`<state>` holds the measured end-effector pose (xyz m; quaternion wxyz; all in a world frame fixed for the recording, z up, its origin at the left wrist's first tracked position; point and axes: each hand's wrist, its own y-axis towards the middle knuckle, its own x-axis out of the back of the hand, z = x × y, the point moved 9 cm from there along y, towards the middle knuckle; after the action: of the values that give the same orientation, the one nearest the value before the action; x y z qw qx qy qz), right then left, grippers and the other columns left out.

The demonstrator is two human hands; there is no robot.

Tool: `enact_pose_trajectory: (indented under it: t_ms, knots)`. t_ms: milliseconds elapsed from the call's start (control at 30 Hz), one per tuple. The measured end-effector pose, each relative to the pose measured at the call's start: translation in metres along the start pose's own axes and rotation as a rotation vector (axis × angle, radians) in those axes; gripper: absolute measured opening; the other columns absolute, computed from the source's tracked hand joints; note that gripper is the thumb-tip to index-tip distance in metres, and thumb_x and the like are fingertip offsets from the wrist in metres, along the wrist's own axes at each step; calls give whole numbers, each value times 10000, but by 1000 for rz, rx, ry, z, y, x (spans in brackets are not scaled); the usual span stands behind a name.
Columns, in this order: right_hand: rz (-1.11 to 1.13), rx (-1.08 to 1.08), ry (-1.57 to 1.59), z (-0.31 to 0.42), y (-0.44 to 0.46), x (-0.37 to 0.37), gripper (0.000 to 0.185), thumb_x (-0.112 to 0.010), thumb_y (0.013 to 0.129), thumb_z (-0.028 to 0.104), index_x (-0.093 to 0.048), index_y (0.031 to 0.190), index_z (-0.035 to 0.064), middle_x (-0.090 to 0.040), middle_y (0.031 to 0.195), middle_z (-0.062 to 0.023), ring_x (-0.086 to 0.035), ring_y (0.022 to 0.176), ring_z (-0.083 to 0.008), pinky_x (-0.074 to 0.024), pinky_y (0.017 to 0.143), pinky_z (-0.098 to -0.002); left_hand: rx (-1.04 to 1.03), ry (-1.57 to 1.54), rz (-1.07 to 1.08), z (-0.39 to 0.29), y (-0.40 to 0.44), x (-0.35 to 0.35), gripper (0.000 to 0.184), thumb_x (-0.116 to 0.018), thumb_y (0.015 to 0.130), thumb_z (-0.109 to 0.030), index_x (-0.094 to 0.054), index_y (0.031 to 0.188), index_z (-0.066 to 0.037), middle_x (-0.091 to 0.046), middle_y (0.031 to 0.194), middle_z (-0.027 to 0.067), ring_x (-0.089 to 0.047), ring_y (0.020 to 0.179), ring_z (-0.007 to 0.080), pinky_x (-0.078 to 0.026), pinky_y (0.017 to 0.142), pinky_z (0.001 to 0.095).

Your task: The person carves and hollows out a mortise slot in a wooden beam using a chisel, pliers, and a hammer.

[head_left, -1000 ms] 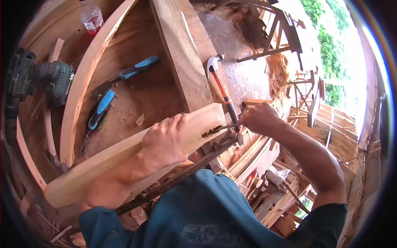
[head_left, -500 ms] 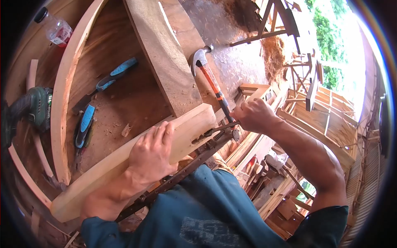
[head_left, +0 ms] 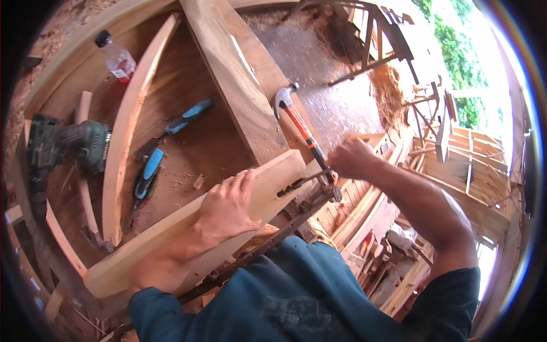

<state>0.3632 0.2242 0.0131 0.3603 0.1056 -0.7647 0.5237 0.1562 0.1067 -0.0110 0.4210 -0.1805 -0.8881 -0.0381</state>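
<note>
Left hand (head_left: 225,202) lies flat over the wooden beam (head_left: 266,183), fingers across its far edge, thumb now spread along the near face; we see it pressing, not wrapped round. Right hand (head_left: 354,161) is closed in a fist on a metal tool (head_left: 317,175), whose tip is in the slot (head_left: 289,188) at the beam's right end. Beam runs near left to centre, just beyond a dark metal bar (head_left: 285,226). Hammer (head_left: 296,119) lies past the beam end, handle toward the right fist; can't tell if they touch.

Farther left: two blue-handled tools (head_left: 192,114) (head_left: 152,163), curved wood strip (head_left: 131,119), drill (head_left: 94,145), bottle (head_left: 118,61).

Change: view has swung and the drill shows more fully. Tool's still in the slot, so we'd judge work remains there.
</note>
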Motion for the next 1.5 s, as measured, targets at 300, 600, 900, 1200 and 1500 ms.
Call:
enact_pose_trajectory:
  t_ms: [300,600,900,1200,1500]
  knots:
    - [-90,45,82,136,-67,117,73,-668,797,134,-642,745,90,-649,676,-29,-673,609,-172,-452,517,-344,-8,4,-18,-5,3,2,1102,-894,578,-450,-404,1454,4,-594,1309,169,-655,1118,353,-559,928,434]
    - [-306,-371,273,-19,-147,99,126,-607,934,131,-589,822,77,-519,570,-54,-605,553,-220,-471,565,-440,10,-48,21,-1,6,2,1148,-916,566,-474,-379,1479,-31,-583,1332,176,-646,1136,374,-538,962,452]
    - [-254,-505,796,-10,-169,-26,139,-639,929,195,-640,898,60,-640,736,-162,-634,697,-400,-484,648,-507,224,-220,-76,43,10,44,479,-790,842,-346,-655,1166,-20,-678,1158,169,-656,1104,348,-542,912,436]
    - [-261,-445,969,2,-170,-70,150,-654,919,190,-671,908,42,-657,766,-192,-655,754,-399,-506,685,-500,376,385,-362,143,-4,80,469,-669,896,-44,-534,1342,13,-595,1296,220,-569,1217,409,-464,1030,458]
    - [-324,-458,1017,16,-184,-99,109,-671,888,139,-646,869,34,-649,783,-185,-641,785,-411,-490,701,-508,300,146,-463,185,-5,86,505,-768,820,-62,-577,1285,-11,-652,1235,204,-618,1149,368,-497,974,433]
